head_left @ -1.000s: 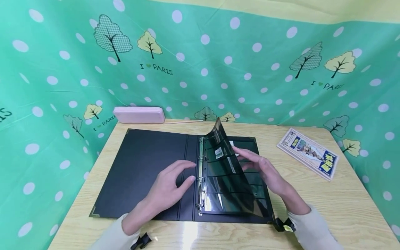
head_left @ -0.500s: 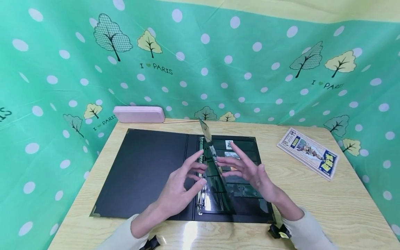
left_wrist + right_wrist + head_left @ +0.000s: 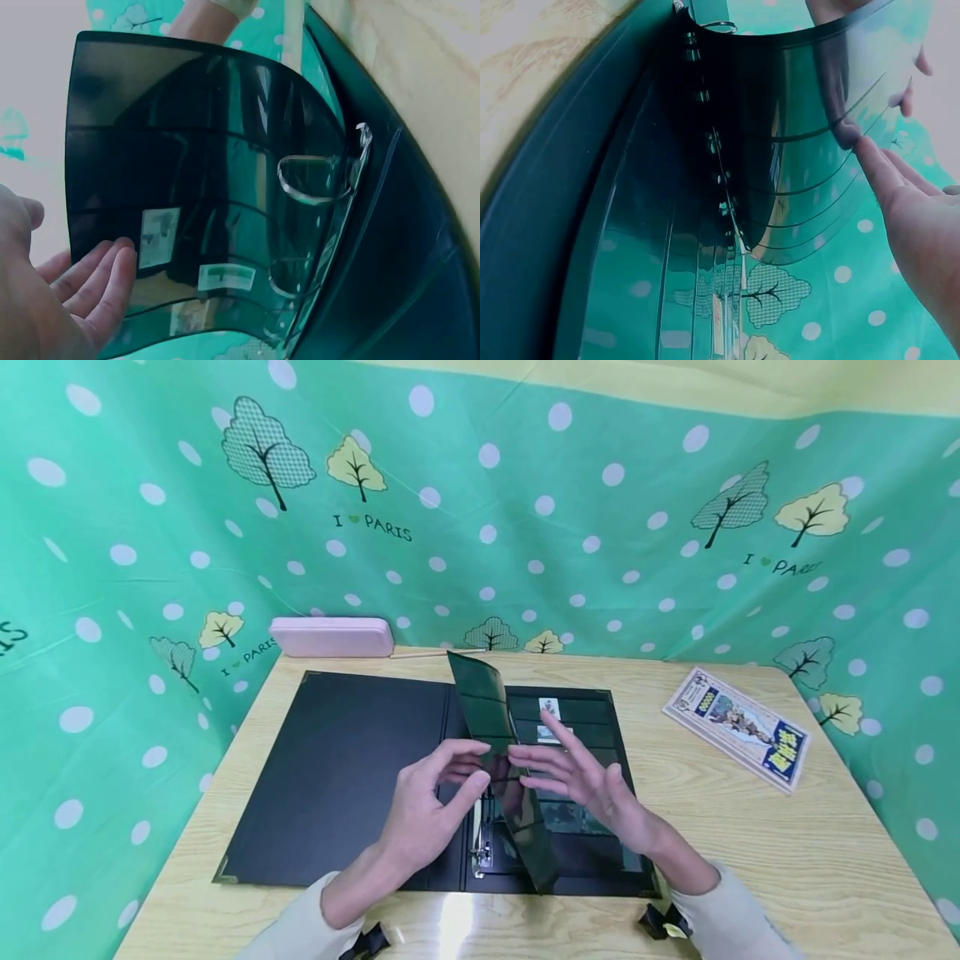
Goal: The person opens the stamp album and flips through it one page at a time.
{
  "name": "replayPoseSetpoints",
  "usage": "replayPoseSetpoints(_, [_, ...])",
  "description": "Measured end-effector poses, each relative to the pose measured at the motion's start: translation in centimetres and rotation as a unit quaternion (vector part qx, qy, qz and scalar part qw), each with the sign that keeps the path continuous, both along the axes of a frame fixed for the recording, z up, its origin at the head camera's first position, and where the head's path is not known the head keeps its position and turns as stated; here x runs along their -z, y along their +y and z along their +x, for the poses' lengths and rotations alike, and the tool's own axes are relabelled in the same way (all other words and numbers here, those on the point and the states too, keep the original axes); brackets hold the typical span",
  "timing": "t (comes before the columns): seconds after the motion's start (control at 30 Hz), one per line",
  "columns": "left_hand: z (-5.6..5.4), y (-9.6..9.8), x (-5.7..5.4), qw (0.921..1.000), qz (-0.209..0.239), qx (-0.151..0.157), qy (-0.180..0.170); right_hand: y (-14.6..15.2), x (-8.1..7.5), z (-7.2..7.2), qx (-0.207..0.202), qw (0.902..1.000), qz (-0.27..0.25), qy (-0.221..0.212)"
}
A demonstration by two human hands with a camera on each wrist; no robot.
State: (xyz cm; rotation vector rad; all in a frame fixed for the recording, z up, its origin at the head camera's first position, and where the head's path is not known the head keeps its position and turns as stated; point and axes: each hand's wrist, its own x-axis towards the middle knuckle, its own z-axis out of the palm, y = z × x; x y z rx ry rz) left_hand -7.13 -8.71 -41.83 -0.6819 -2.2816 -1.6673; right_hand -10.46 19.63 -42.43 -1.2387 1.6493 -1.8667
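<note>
An open black ring-binder stamp album (image 3: pixel 352 760) lies on the table. One dark clear pocket page (image 3: pixel 483 693) stands up from its rings, curved and leaning left. My right hand (image 3: pixel 592 785) presses the page from the right with straightened fingers. My left hand (image 3: pixel 423 802) is at the page's other face, fingers loosely bent and thumb apart; in the left wrist view its fingertips (image 3: pixel 124 262) meet the page near its free edge. Small stamps (image 3: pixel 549 708) sit in the pockets of the page lying on the right. The upright page hides part of the rings (image 3: pixel 480 856).
A pink case (image 3: pixel 332 637) stands at the back left, with a thin stick (image 3: pixel 435 652) beside it. To the right lies a flat printed booklet or pack (image 3: pixel 738 727). Green patterned cloth (image 3: pixel 600 568) hangs behind the wooden table (image 3: pixel 787 860).
The page has swung up from the right and now tilts left over the rings. My right hand has moved left with it, uncovering stamps beneath. My left hand has moved right to the page.
</note>
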Motion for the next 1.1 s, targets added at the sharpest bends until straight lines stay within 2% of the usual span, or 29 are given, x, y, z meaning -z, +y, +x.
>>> replayPoseSetpoints(0.2, [-0.5, -0.8, -0.5, 0.999, 0.0, -0.041, 0.014, 0.1, 0.0, -0.3, 0.005, 0.9998, -0.007, 0.015])
replayPoseSetpoints(0.4, [-1.1, -1.9, -1.1, 0.9973, 0.021, -0.069, 0.009, 0.6, 0.1, -0.8, 0.02, 0.9993, -0.01, 0.03])
replayPoseSetpoints(0.63, [-1.9, -3.6, -2.2, 0.9939, 0.04, -0.097, -0.036, 1.7, -0.3, -1.6, 0.051, 0.9971, -0.016, 0.053])
replayPoseSetpoints(0.8, [-2.7, -5.1, -3.1, 0.9889, 0.051, -0.113, -0.081, 3.1, -0.8, -2.1, 0.096, 0.9926, -0.009, 0.073])
replayPoseSetpoints(0.93, [-3.0, -6.2, -3.5, 0.9856, 0.026, -0.127, -0.109, 4.3, -0.8, -2.7, 0.128, 0.9888, 0.005, 0.077])
replayPoseSetpoints(1.1, [-3.1, -7.1, -4.3, 0.9826, -0.022, -0.135, -0.126, 5.7, -0.5, -3.6, 0.162, 0.9842, 0.041, 0.06])
